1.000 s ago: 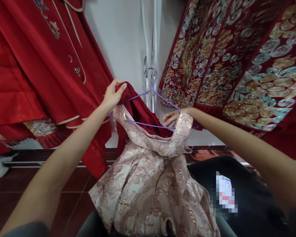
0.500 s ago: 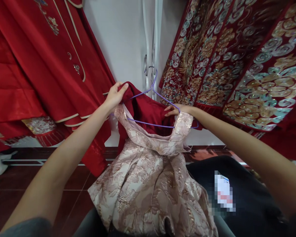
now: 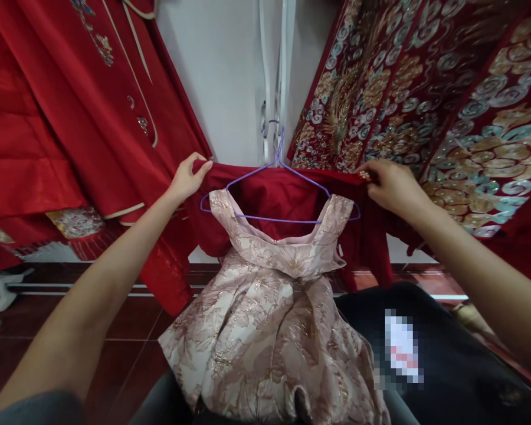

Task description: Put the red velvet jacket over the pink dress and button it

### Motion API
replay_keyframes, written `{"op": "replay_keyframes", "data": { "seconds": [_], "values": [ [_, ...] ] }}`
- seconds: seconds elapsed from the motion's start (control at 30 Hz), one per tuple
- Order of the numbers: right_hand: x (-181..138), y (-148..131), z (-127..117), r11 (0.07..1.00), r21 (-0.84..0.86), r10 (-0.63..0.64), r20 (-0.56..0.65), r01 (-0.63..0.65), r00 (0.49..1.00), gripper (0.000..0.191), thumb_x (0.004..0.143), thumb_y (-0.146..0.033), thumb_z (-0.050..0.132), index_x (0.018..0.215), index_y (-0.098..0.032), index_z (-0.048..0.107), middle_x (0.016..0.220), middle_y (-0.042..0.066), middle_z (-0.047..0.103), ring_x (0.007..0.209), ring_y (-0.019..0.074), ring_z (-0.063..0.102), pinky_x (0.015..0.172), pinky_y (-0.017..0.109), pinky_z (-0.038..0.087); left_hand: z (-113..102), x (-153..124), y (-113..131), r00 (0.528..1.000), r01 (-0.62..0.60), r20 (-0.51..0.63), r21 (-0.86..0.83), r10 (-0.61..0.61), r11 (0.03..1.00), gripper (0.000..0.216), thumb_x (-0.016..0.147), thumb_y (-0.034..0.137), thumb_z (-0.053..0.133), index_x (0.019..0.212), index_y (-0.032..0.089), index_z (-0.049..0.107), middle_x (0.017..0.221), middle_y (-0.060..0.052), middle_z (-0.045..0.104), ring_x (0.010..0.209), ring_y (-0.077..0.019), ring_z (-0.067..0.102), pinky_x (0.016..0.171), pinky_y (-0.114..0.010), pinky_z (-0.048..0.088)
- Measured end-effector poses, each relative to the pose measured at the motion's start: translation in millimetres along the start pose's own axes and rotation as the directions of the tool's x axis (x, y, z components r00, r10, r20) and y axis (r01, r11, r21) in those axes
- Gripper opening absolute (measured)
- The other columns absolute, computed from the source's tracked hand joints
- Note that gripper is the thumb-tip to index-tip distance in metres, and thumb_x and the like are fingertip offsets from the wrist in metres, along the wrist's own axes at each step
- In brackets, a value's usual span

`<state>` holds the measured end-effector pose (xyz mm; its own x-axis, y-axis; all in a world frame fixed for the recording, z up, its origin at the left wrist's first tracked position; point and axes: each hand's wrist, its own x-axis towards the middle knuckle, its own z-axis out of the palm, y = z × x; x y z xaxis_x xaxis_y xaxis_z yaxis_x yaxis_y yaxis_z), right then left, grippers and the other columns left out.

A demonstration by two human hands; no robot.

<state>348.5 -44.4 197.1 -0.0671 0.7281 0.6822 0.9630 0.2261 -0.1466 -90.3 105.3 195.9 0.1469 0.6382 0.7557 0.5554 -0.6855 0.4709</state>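
A pale pink brocade dress (image 3: 265, 319) lies across my lap, its shoulder straps on a purple wire hanger (image 3: 278, 221). Behind the hanger, a plain dark red garment (image 3: 283, 189) is stretched sideways. My left hand (image 3: 189, 176) pinches its upper left edge between thumb and fingers. At the upper right edge, my right hand (image 3: 392, 186) grips the same cloth, close to a small gold bead-like detail. Neither hand touches the dress or the hanger. What hangs below the dark red garment is partly hidden by the dress.
Red garments with cream piping (image 3: 128, 118) hang on the left. Heavily sequinned red garments (image 3: 460, 118) hang on the right. Between them stands a white cabinet with door handles (image 3: 265, 118). A black bag-like item (image 3: 451, 354) with a blurred label lies at lower right, on dark red floor tiles (image 3: 133, 319).
My right hand has come out from under the right dress strap and moved right and up, taking the dark red garment's edge. The cloth is now spread straight; my left hand shifted slightly left.
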Motion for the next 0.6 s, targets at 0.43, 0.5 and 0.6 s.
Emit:
{"op": "replay_keyframes", "data": {
  "seconds": [0.43,0.5,0.6],
  "values": [
    [-43,-37,5,0.977,0.211,-0.059,0.147,0.027,0.987,0.035,0.071,-0.017,0.054,0.106,-0.021,0.056,0.085,0.006,0.062,0.074,0.0222,0.061,0.071,0.035,0.047,-12,-57,13,0.947,-0.066,0.321,0.286,-0.031,0.956,0.037,0.076,0.055,0.063,0.091,0.021,0.059,0.069,0.001,0.058,0.065,-0.0197,0.055,0.07,-0.028,0.04],
    [-38,-30,22,0.96,0.279,-0.065,0.163,0.017,0.984,0.042,0.071,-0.017,0.054,0.113,-0.021,0.053,0.086,0.005,0.061,0.074,0.0203,0.06,0.072,0.033,0.048,-7,-57,15,0.945,-0.02,0.319,0.261,-0.067,0.965,0.035,0.078,0.053,0.061,0.088,0.02,0.057,0.071,0.001,0.058,0.065,-0.0184,0.054,0.069,-0.028,0.04],
    [-30,-22,49,0.9,0.435,-0.053,0.196,-0.039,0.979,0.04,0.073,-0.017,0.053,0.113,-0.021,0.054,0.086,0.003,0.06,0.074,0.0182,0.06,0.075,0.033,0.049,0,-51,20,0.971,0.106,0.191,0.206,-0.146,0.973,0.031,0.08,0.049,0.06,0.082,0.019,0.053,0.074,0.0,0.059,0.069,-0.0176,0.053,0.07,-0.029,0.042]
  ]
}}
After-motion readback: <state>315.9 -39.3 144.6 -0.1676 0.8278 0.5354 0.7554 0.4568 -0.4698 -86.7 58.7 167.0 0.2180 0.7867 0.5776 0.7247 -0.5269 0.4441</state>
